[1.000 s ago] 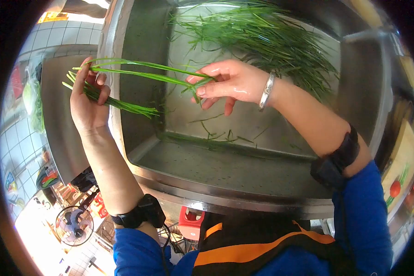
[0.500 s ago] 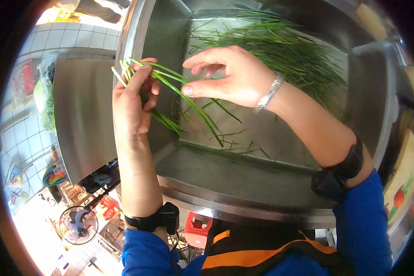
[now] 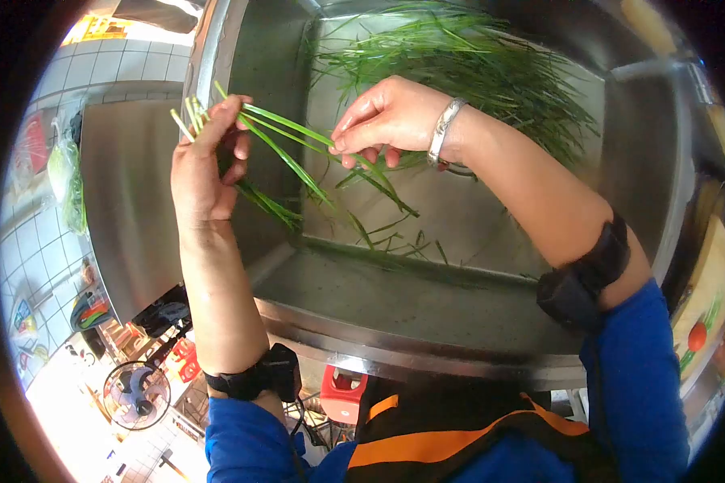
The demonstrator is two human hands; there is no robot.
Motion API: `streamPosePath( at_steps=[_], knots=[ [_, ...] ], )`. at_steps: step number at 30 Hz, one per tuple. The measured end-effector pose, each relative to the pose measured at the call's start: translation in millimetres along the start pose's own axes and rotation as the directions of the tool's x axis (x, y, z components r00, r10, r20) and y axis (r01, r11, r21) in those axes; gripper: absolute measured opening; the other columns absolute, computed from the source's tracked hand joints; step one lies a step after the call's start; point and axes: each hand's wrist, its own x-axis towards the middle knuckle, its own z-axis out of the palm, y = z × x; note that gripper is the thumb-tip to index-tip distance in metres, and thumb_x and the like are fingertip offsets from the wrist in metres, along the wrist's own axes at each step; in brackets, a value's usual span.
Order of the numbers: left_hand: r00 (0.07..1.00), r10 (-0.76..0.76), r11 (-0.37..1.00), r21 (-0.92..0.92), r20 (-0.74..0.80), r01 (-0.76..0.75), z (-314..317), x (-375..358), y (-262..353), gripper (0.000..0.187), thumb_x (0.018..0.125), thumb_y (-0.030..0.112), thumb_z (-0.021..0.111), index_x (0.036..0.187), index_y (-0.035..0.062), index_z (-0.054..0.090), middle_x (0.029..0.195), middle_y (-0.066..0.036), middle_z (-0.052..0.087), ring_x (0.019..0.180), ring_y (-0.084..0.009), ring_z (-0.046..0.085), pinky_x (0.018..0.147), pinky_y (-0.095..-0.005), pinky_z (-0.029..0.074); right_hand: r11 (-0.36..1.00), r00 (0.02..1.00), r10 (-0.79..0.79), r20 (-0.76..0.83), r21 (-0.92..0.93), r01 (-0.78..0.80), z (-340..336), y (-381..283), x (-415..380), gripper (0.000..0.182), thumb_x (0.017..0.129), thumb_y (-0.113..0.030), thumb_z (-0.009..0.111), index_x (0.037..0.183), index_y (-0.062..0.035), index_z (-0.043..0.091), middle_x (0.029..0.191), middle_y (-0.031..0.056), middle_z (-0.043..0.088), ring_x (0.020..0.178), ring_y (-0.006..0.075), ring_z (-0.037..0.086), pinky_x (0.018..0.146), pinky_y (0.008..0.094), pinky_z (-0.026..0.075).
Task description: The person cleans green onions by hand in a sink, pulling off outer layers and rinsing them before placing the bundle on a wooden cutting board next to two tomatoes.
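My left hand (image 3: 209,157) is closed around a few chives (image 3: 290,161), long thin green stalks whose pale cut ends poke out past the thumb. Their leaves run right and downward over the metal sink (image 3: 294,278). With thumb and fingertips, my right hand (image 3: 399,125) pinches one of these stalks partway along its length. Behind and beyond that hand, a large loose heap of chives (image 3: 459,60) lies in water in the sink. Short torn bits of leaf (image 3: 411,245) float nearer to me.
A stainless steel counter (image 3: 129,201) adjoins the sink on the left. Beyond it, a plastic bag of greens (image 3: 68,181) sits by the tiled wall. A standing fan (image 3: 137,394) and a red stool (image 3: 342,394) are below. At right is a board with a vegetable picture (image 3: 705,322).
My right hand has closed its fingertips onto a chive, where thumb and fingers were apart before. Both hands appear shifted slightly left in view, and the left still grips the bunch.
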Motion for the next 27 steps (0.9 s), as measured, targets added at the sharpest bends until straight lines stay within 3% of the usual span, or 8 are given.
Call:
streamPosePath(
  at_steps=[3,13,16,18,19,22,25,27],
  knots=[
    [0.993,0.038,0.995,-0.084,-0.110,-0.047,-11.0,6.9,0.0,0.016,0.075,0.017,0.057,0.083,0.0034,0.058,0.061,0.002,0.050,0.046,-0.0049,0.041,0.035,-0.0159,0.019,0.999,0.998,0.014,0.060,0.047,-0.017,1.3,5.0,-2.3,0.017,0.071,-0.020,0.060,0.080,-0.0049,0.060,0.068,0.0008,0.059,0.059,0.0065,0.051,0.045,0.0197,0.040],
    [0.996,0.076,0.977,-0.197,-0.056,-0.086,-38.7,13.1,3.1,0.021,0.081,0.016,0.048,0.094,0.0001,0.051,0.069,0.000,0.048,0.052,-0.0054,0.039,0.033,-0.0152,0.021,0.998,0.997,0.062,-0.044,0.026,-0.061,6.5,14.6,3.8,0.017,0.068,-0.020,0.057,0.075,-0.0044,0.059,0.065,-0.0003,0.055,0.059,0.0070,0.049,0.047,0.0217,0.040],
    [0.990,0.088,0.980,-0.167,-0.114,-0.106,-34.9,10.4,3.4,0.020,0.081,0.017,0.049,0.093,0.0004,0.051,0.069,0.000,0.047,0.053,-0.0055,0.039,0.033,-0.0155,0.021,0.997,0.997,0.037,-0.073,0.075,-0.031,7.3,17.1,4.1,0.016,0.067,-0.021,0.055,0.070,-0.0050,0.057,0.063,0.0001,0.053,0.058,0.0072,0.048,0.047,0.0217,0.039],
    [0.986,0.097,0.975,-0.188,-0.133,-0.121,-40.4,14.0,1.5,0.020,0.081,0.017,0.049,0.093,0.0009,0.051,0.069,0.000,0.047,0.053,-0.0055,0.039,0.033,-0.0156,0.021,0.957,0.988,0.103,-0.112,0.281,-0.067,8.0,19.7,3.5,0.016,0.067,-0.021,0.054,0.069,-0.0058,0.055,0.062,0.0011,0.053,0.058,0.0076,0.048,0.046,0.0207,0.038],
    [0.983,0.106,0.968,-0.208,-0.152,-0.137,-43.9,15.7,1.6,0.019,0.081,0.016,0.049,0.092,0.0013,0.051,0.068,0.000,0.047,0.053,-0.0055,0.039,0.033,-0.0158,0.021,0.958,0.988,0.103,-0.111,0.280,-0.069,7.4,22.6,3.8,0.016,0.067,-0.021,0.054,0.069,-0.0058,0.055,0.062,0.0011,0.053,0.058,0.0076,0.048,0.046,0.0207,0.038],
    [0.986,0.128,0.962,-0.230,-0.103,-0.148,-49.7,15.6,6.3,0.016,0.079,0.013,0.050,0.087,-0.0003,0.053,0.068,-0.002,0.049,0.052,-0.0072,0.040,0.034,-0.0161,0.021,0.929,0.977,0.156,-0.144,0.359,-0.095,3.1,28.2,0.9,0.013,0.069,-0.019,0.053,0.069,-0.0062,0.053,0.065,0.0024,0.055,0.061,0.0083,0.050,0.046,0.0200,0.038],
    [0.991,0.109,0.973,-0.198,-0.075,-0.122,-50.8,12.5,8.8,0.017,0.079,0.014,0.050,0.088,-0.0002,0.053,0.068,-0.002,0.049,0.052,-0.0074,0.041,0.034,-0.0161,0.021,0.939,0.975,0.071,-0.210,0.344,0.005,1.8,25.5,-2.1,0.009,0.073,-0.014,0.049,0.074,-0.0054,0.053,0.072,0.0033,0.057,0.066,0.0084,0.052,0.046,0.0202,0.040],
    [0.992,0.108,0.972,-0.204,-0.062,-0.118,-48.7,11.5,9.4,0.017,0.079,0.014,0.050,0.089,-0.0002,0.053,0.068,-0.001,0.049,0.052,-0.0074,0.041,0.034,-0.0159,0.021,0.984,0.979,-0.137,-0.152,0.089,0.152,0.7,22.2,-2.6,0.010,0.076,-0.011,0.046,0.079,-0.0047,0.053,0.078,0.0042,0.058,0.068,0.0094,0.054,0.046,0.0207,0.041]
  ],
)
